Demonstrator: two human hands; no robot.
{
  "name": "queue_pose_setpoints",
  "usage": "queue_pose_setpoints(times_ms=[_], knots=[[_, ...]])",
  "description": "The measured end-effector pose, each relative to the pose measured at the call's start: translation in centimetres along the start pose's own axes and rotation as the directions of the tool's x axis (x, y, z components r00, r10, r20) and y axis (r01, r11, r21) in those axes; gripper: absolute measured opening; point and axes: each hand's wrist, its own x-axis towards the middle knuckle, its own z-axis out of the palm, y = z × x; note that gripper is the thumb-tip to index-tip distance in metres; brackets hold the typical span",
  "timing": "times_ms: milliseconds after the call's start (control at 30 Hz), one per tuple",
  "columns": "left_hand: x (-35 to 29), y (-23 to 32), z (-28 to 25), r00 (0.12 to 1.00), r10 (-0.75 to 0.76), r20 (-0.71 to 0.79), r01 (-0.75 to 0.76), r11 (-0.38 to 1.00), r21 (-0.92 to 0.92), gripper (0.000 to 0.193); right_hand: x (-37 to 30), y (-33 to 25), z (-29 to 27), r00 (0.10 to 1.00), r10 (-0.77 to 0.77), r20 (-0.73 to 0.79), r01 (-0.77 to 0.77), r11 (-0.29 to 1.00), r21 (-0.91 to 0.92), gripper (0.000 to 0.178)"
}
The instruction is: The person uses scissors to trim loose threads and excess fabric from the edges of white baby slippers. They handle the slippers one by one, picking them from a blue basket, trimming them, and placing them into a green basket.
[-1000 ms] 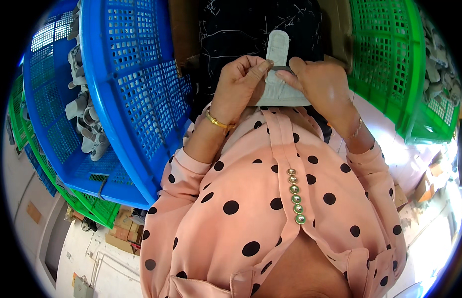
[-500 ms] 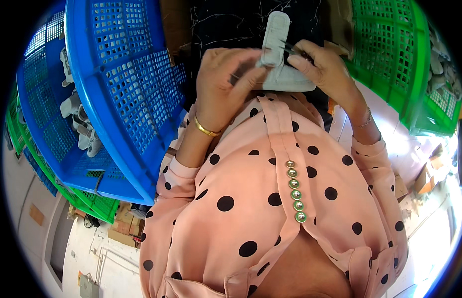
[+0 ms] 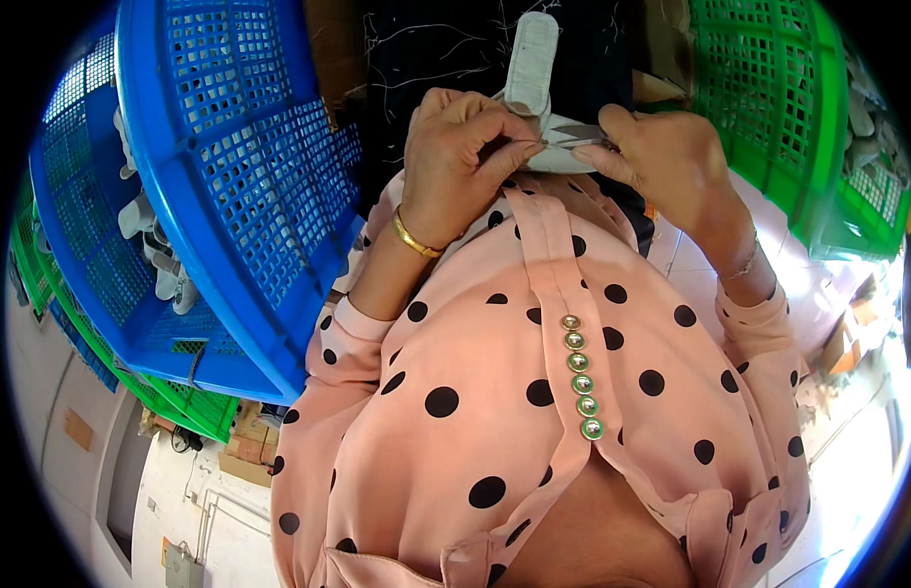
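Head view: left hand (image 3: 457, 147) pinching white round-ended fabric piece (image 3: 532, 67); right hand (image 3: 674, 155) gripping grey metal snips (image 3: 576, 130); slip could nick piece.

Since half a second ago, the bare left hand (image 3: 465, 147) has pinched thumb and fingers together; the bare right hand (image 3: 671, 162) has shifted right and nearer, its slim grey metal scissors (image 3: 581, 130) now spread leftward; the white, round-ended flat strap (image 3: 532, 64) lies farther left.
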Motion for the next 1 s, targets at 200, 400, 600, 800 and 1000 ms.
queue_pose_setpoints(times_ms=[200, 400, 600, 800, 1000], knots=[[0.1, -0.2, 0.1, 1.0, 0.005, -0.001, -0.005, 1.0, -0.009, 0.012, 1.1, 0.2, 0.0, 0.994, -0.104, 0.039, 0.106, 0.993, -0.046, 0.044], [0.1, -0.5, 0.2, 1.0, -0.01, 0.024, 0.01, 1.0, -0.006, 0.015, 1.8, 0.2, -0.2, 0.984, -0.168, 0.051, 0.17, 0.985, -0.024, 0.044], [0.2, -0.7, 0.5, 1.0, 0.0, 0.021, -0.001, 1.0, 0.006, 0.015, 2.3, 0.3, -0.3, 0.979, -0.182, 0.091, 0.187, 0.982, -0.04, 0.043], [0.0, -0.3, 0.4, 0.991, -0.136, -0.007, 0.133, 0.982, -0.131, 0.015, 2.5, 0.6, 0.0, 0.976, -0.189, 0.106, 0.191, 0.982, -0.009, 0.042], [0.4, -1.6, -1.1, 0.918, -0.396, -0.038, 0.287, 0.726, -0.625, 0.023, 2.8, 3.1, 2.6, 0.968, 0.225, 0.112, -0.211, 0.486, 0.848, 0.038]])
